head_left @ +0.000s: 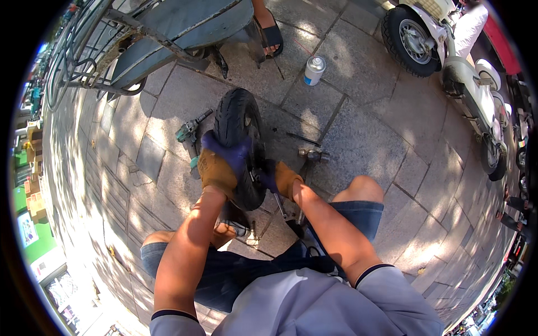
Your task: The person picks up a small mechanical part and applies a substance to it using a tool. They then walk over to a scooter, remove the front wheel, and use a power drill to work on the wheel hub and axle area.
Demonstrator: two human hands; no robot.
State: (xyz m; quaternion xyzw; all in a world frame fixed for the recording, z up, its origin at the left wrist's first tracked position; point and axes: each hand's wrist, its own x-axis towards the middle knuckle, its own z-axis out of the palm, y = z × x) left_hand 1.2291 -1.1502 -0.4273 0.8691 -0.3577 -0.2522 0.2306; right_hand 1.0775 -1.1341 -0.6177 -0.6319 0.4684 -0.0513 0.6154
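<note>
A small black-tyred wheel [231,115] stands upright on the paving between my knees. My left hand [219,163], in a tan and purple work glove, grips the tyre on its left side. At the hub on the wheel's right side is my right hand [284,179], gloved the same way, its fingers curled. What those fingers hold is hidden. Just below it, a tool with a metal shaft and dark handle [294,227] slants down; whether the hand touches it I cannot tell. A teal power tool [186,133] lies left of the wheel.
Right of the wheel lie a metal tool piece [314,155] and a thin dark bar [303,138]. A spray can [315,71] stands farther off. A grey metal frame [185,31] and a person's sandalled foot [272,38] are ahead; a white scooter [468,84] stands far right.
</note>
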